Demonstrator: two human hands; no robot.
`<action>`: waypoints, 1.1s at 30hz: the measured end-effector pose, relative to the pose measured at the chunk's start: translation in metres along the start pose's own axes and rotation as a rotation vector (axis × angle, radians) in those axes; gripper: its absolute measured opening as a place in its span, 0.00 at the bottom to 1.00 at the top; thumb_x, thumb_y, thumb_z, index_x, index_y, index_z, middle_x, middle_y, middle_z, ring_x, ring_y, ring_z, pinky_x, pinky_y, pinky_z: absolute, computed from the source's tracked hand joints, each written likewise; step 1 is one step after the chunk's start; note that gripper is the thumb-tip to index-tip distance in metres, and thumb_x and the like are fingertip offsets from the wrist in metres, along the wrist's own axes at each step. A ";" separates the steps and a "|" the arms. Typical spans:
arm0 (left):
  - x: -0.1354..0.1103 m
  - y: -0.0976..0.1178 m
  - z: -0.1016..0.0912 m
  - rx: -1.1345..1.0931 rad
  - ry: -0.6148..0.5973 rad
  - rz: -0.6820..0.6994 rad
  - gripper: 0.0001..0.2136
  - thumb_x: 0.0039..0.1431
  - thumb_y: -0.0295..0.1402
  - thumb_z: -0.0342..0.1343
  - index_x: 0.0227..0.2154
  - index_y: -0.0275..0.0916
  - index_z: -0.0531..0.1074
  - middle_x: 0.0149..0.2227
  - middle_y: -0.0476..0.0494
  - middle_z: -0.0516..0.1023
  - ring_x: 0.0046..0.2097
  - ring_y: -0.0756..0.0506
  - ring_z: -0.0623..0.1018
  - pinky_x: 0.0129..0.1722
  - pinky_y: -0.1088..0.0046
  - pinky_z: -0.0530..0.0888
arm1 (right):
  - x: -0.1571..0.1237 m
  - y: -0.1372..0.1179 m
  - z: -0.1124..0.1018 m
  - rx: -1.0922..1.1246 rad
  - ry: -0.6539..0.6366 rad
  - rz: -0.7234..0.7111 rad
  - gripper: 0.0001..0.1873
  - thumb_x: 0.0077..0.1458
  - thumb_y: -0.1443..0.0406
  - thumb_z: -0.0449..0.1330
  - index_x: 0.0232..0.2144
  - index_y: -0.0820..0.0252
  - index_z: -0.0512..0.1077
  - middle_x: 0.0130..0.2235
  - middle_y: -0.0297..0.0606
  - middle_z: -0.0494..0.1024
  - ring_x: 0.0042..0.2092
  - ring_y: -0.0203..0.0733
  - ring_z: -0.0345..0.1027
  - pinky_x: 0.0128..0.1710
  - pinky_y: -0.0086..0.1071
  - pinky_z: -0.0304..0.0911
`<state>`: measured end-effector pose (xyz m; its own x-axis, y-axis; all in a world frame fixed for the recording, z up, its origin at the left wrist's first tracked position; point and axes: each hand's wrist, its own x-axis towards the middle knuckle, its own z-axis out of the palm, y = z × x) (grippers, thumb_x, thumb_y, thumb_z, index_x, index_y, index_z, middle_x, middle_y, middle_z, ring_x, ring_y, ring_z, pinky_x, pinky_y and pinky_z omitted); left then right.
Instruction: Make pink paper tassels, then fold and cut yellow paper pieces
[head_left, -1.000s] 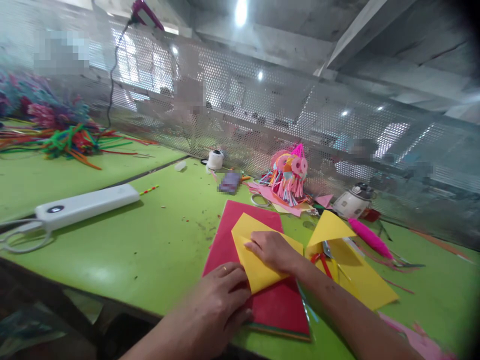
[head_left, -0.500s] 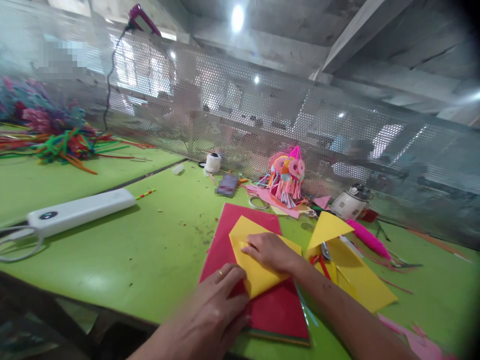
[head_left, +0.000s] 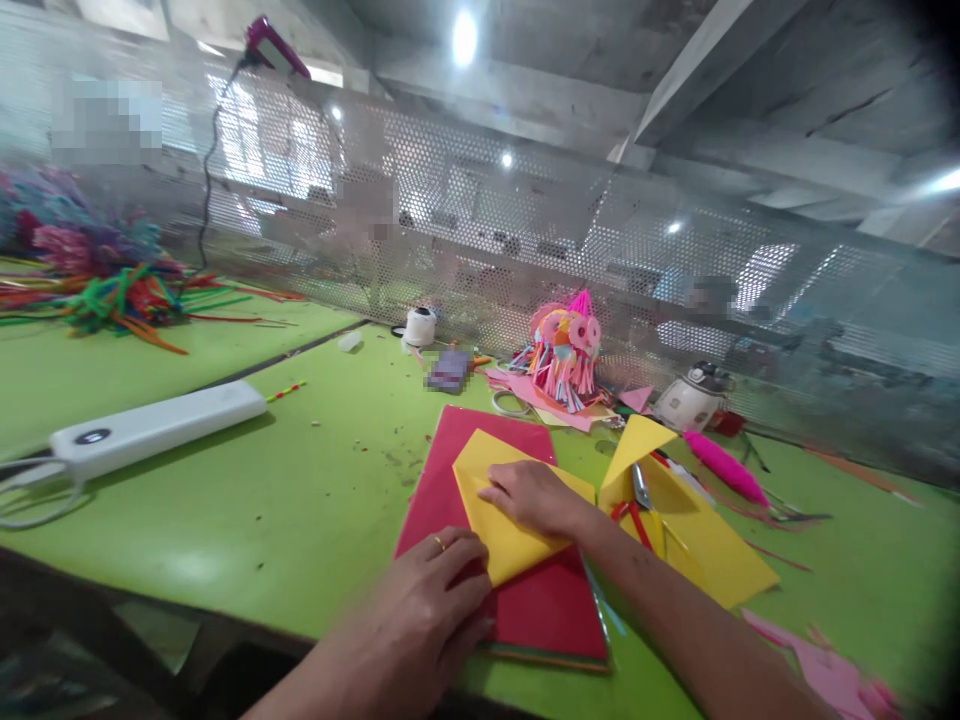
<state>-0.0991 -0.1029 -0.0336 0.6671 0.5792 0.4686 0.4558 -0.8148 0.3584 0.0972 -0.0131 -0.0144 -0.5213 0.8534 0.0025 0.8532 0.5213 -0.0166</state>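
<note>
A folded sheet of yellow paper (head_left: 480, 500) lies on a stack of red paper (head_left: 536, 615). My left hand (head_left: 435, 600), with a ring on one finger, has its curled fingers at the yellow sheet's lower left edge; its fingertips are partly hidden. On top of the same sheet my right hand (head_left: 529, 495) presses down with bent fingers, the thumb side toward the left. Right of my forearm, scissors (head_left: 641, 500) with red and yellow handles rest on a second yellow sheet (head_left: 724, 550), whose upper corner is curled up.
A fringed pink paper lantern (head_left: 570, 345), a tape ring (head_left: 510, 403) and a white container (head_left: 691, 398) stand along the mesh partition (head_left: 480, 230). To the left lie a white power bank (head_left: 161, 430) with a cable and a heap of pipe cleaners (head_left: 124, 300). Pink scraps (head_left: 814, 660) lie at lower right.
The view has shifted slightly, so things sit a little further left. Both hands keep nearly the same places on the yellow paper, and its fold looks unchanged.
</note>
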 end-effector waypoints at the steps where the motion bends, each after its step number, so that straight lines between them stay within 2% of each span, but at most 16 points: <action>1: 0.000 0.000 0.000 0.003 0.000 0.003 0.08 0.63 0.28 0.52 0.40 0.42 0.75 0.43 0.40 0.76 0.48 0.41 0.74 0.47 0.62 0.74 | 0.000 0.000 -0.001 0.005 -0.007 0.006 0.19 0.66 0.55 0.48 0.36 0.60 0.73 0.37 0.42 0.81 0.38 0.43 0.73 0.31 0.32 0.50; 12: -0.001 -0.001 0.000 -0.013 -0.020 -0.003 0.07 0.62 0.28 0.52 0.41 0.41 0.73 0.44 0.39 0.76 0.49 0.41 0.74 0.48 0.62 0.74 | 0.003 -0.001 -0.002 0.014 -0.050 0.032 0.20 0.66 0.53 0.48 0.40 0.60 0.74 0.39 0.43 0.81 0.40 0.44 0.74 0.34 0.31 0.54; 19: 0.000 -0.007 0.006 -0.007 -0.062 -0.098 0.11 0.65 0.32 0.49 0.49 0.36 0.67 0.46 0.36 0.74 0.47 0.41 0.74 0.47 0.60 0.73 | 0.002 0.001 -0.004 0.001 -0.066 0.020 0.20 0.66 0.54 0.48 0.40 0.60 0.73 0.41 0.45 0.80 0.42 0.46 0.74 0.35 0.31 0.56; 24: 0.015 -0.009 -0.004 -0.003 -0.145 -0.011 0.13 0.68 0.29 0.43 0.40 0.36 0.73 0.39 0.40 0.76 0.43 0.44 0.73 0.46 0.64 0.72 | 0.003 0.003 -0.004 0.009 -0.066 -0.005 0.20 0.66 0.54 0.48 0.41 0.61 0.73 0.42 0.45 0.80 0.42 0.47 0.74 0.34 0.32 0.56; 28: 0.022 -0.010 -0.010 -0.015 -0.176 0.023 0.15 0.68 0.27 0.42 0.36 0.36 0.75 0.41 0.39 0.76 0.44 0.45 0.73 0.47 0.68 0.71 | 0.003 0.003 -0.006 0.014 -0.061 -0.016 0.19 0.66 0.54 0.49 0.40 0.61 0.73 0.42 0.45 0.80 0.42 0.46 0.73 0.35 0.31 0.56; 33: 0.020 -0.012 -0.006 0.004 -0.117 0.019 0.15 0.67 0.26 0.43 0.33 0.36 0.76 0.43 0.38 0.75 0.46 0.44 0.72 0.47 0.66 0.71 | 0.003 0.004 -0.006 0.041 -0.046 -0.037 0.18 0.65 0.56 0.50 0.38 0.62 0.73 0.40 0.45 0.80 0.40 0.45 0.72 0.34 0.30 0.55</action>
<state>-0.0950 -0.0818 -0.0238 0.7395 0.5571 0.3779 0.4445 -0.8256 0.3475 0.0994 -0.0082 -0.0090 -0.5535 0.8318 -0.0424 0.8325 0.5510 -0.0583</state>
